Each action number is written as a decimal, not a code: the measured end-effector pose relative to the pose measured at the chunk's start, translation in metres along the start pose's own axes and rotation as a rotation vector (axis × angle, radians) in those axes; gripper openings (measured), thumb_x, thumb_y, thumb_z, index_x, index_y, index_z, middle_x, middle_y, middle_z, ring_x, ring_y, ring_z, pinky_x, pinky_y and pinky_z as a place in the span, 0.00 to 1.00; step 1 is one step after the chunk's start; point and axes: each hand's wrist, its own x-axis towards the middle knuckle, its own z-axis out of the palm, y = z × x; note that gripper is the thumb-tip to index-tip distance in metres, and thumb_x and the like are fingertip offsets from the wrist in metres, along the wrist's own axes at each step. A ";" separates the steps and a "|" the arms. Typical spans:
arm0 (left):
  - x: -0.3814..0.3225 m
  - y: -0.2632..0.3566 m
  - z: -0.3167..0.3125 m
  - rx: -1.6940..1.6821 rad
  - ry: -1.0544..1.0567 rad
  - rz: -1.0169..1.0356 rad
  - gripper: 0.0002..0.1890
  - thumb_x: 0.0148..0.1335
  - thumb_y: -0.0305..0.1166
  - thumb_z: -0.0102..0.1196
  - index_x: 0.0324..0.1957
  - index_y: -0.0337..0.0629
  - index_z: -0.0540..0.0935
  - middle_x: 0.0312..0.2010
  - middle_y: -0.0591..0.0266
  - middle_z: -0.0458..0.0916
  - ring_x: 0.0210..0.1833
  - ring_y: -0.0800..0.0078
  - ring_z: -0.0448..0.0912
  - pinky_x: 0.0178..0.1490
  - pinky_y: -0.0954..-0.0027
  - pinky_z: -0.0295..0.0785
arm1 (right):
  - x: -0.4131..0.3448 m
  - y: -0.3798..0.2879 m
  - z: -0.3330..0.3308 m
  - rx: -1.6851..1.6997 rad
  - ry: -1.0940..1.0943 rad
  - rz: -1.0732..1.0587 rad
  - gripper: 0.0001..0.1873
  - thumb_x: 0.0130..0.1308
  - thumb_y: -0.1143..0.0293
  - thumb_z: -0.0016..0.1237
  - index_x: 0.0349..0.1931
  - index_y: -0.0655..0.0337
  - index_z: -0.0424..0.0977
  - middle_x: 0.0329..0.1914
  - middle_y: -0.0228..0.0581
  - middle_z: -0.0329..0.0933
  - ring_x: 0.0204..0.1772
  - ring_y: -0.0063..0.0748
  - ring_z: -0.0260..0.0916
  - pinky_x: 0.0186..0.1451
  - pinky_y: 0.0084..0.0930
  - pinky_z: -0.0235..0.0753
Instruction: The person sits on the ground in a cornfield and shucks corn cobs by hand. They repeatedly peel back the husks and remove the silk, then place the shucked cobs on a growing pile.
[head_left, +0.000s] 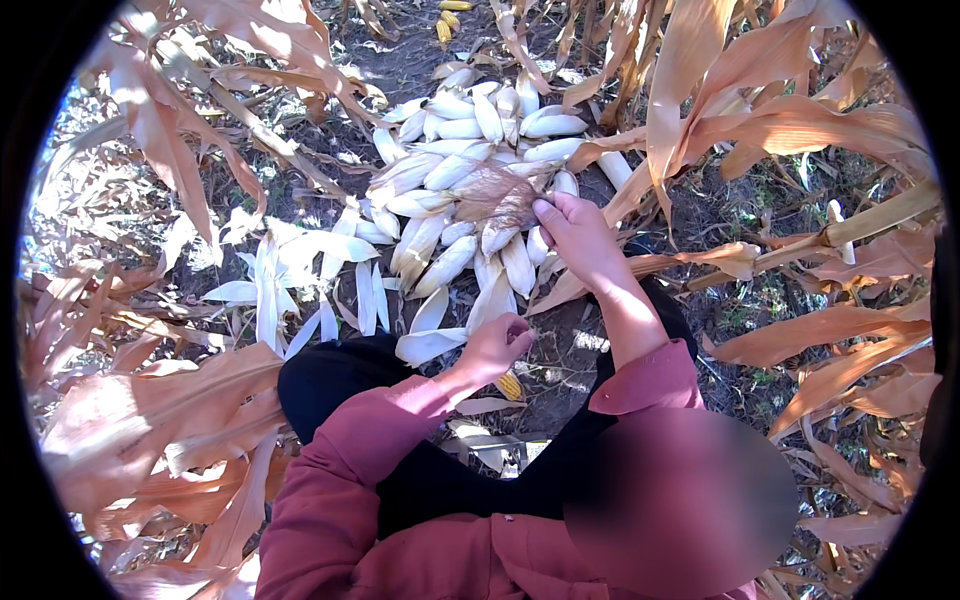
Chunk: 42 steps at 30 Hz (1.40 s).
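A heap of corn ears in pale dry husks (457, 172) lies on the ground before me. My right hand (574, 229) is at the heap's right side, thumb and forefinger pinched on the edge of a thin brown dry leaf or husk (499, 196). This brown piece looks blurred and spreads over several ears. Nearer my body, my left hand (495, 346) hovers with loosely curled fingers, and nothing shows between thumb and fingers. Just below it a bare yellow corn ear (510, 386) rests on the soil, partly hidden by my wrist. Peeled white husks (431, 345) lie left of that hand.
Dry corn stalks (862, 225) and broad leaves (150, 420) crowd both sides, some reaching toward my arms. Loose husks (270, 289) are strewn left of the heap. Several bare yellow ears (444, 30) lie beyond it. My bent knees (352, 375) flank the near soil.
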 end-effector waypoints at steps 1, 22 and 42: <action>-0.008 0.037 -0.013 0.045 0.177 0.241 0.15 0.56 0.35 0.55 0.39 0.33 0.75 0.33 0.49 0.77 0.36 0.60 0.76 0.41 0.66 0.70 | -0.002 -0.002 0.002 -0.076 -0.005 -0.030 0.13 0.66 0.64 0.41 0.27 0.63 0.69 0.17 0.26 0.64 0.21 0.15 0.56 0.24 0.16 0.57; 0.013 0.043 -0.095 -0.385 -0.145 0.012 0.15 0.63 0.39 0.50 0.38 0.35 0.73 0.19 0.68 0.71 0.20 0.82 0.66 0.24 0.77 0.61 | -0.005 -0.004 0.020 -0.202 -0.487 0.091 0.15 0.61 0.62 0.45 0.26 0.68 0.71 0.16 0.34 0.68 0.22 0.23 0.63 0.27 0.24 0.63; -0.003 0.058 -0.095 -0.828 0.175 -0.110 0.15 0.67 0.43 0.42 0.31 0.42 0.69 0.15 0.80 0.57 0.13 0.91 0.51 0.16 0.84 0.45 | 0.024 0.028 0.019 0.645 -0.029 0.295 0.12 0.66 0.60 0.44 0.30 0.58 0.66 0.19 0.25 0.61 0.20 0.15 0.53 0.23 0.13 0.56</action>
